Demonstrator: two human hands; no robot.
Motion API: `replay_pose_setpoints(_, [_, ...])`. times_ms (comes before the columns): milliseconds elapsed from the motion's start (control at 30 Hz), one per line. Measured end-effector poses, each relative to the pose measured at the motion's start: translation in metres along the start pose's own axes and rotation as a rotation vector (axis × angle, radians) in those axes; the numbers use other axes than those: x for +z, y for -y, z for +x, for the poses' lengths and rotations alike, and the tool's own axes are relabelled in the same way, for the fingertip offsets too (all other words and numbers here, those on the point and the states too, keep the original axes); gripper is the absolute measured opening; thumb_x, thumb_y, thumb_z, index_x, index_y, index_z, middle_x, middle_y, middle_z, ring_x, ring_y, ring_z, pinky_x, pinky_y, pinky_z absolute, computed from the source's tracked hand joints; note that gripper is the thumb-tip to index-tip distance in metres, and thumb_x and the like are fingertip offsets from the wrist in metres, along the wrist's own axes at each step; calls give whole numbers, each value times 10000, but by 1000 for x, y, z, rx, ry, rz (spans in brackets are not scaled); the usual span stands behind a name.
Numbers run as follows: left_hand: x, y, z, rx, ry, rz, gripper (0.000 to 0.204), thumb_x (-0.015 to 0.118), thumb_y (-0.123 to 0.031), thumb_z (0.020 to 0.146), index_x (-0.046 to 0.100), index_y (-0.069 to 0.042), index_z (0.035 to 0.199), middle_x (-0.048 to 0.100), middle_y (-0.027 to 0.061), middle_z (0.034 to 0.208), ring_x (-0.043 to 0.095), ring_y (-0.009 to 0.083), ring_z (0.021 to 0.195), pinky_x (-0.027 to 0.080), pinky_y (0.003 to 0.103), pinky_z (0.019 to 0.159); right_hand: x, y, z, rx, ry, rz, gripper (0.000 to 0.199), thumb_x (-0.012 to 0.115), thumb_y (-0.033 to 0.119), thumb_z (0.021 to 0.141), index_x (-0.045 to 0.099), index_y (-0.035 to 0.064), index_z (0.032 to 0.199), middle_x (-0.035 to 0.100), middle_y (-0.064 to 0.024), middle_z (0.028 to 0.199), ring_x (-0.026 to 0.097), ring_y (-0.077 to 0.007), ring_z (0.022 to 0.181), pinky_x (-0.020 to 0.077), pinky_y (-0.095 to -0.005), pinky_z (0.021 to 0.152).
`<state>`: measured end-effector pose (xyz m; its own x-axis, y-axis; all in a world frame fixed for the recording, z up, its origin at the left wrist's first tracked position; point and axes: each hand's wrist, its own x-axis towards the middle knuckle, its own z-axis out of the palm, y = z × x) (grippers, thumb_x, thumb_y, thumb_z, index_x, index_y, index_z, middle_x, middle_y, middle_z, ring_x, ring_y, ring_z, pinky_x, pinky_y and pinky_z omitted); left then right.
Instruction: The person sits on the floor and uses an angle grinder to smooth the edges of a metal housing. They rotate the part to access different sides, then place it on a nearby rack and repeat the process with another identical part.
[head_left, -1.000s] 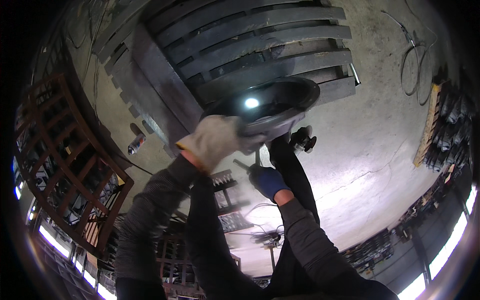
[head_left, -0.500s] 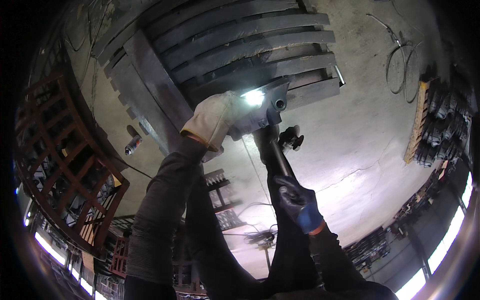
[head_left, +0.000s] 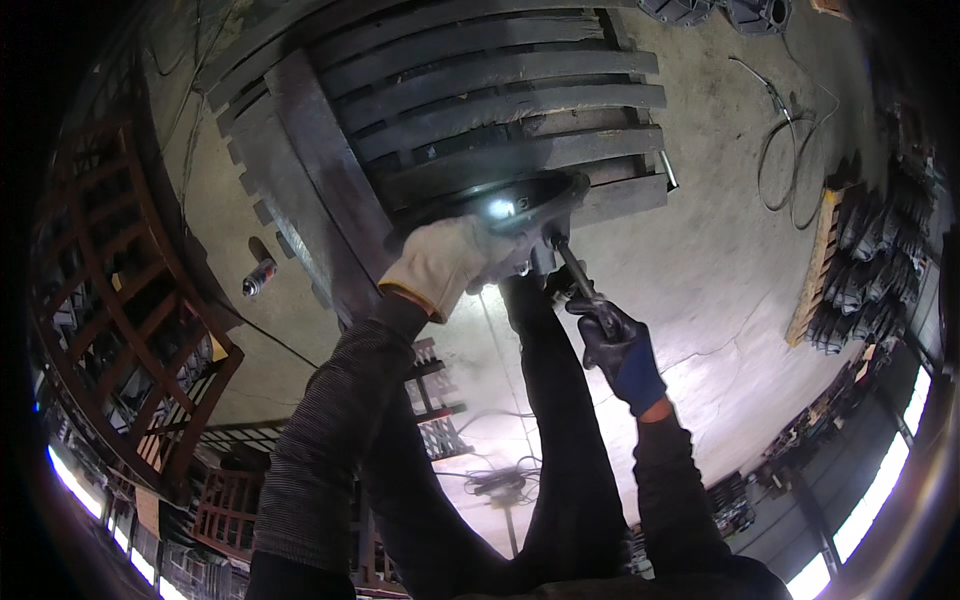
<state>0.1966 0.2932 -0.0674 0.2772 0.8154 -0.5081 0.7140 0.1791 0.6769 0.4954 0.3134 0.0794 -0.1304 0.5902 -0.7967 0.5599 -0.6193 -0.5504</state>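
Observation:
My left hand [head_left: 450, 262], in a pale work glove, grips the near rim of a dark round metal part [head_left: 505, 205] that rests on a steel pallet [head_left: 480, 100]. A bright glare sits on the part near the glove. My right hand [head_left: 615, 340], in a dark blue glove, is shut on the handle of a slim metal tool [head_left: 572, 268] whose far end meets the underside of the round part. Both forearms wear dark sleeves. My legs and a dark shoe lie below the part.
A small spray can [head_left: 258, 278] lies on the concrete floor at left. Rust-coloured metal frames [head_left: 130, 330] stand along the left. A coiled cable [head_left: 790, 170] lies at upper right, beside a wooden pallet with dark parts [head_left: 860, 260]. Cables run across the floor below.
My right hand rose from low beside my leg and took hold of the tool at the round part. The left hand kept its grip on the part's rim.

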Motion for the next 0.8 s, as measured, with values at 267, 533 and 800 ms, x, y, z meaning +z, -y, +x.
replay_pose_setpoints(267, [-3,-58,-16,-16,90,-27,363,652,-433,1038,763,-136,1216,759,133,905,758,318,883,601,403,841,-11,-6,-7,-224,187,-376,351,629,30,1011,759,95,1331,643,-34,775,617,-108,647,541,-306,650])
replay_pose_setpoints(533, [12,-49,-17,55,-86,-116,446,676,-526,998,748,-87,1029,757,131,824,760,334,836,590,445,754,-22,-26,-3,-132,263,-556,387,666,51,998,739,110,1373,695,-66,752,696,-145,649,556,-324,649])
replay_pose_setpoints(800, [13,-44,-33,304,-281,158,453,652,-501,1032,740,-58,1052,729,116,815,724,275,754,591,394,721,-32,-49,20,-365,320,-910,343,688,99,940,772,135,1270,738,-116,783,725,-256,690,579,-443,671])
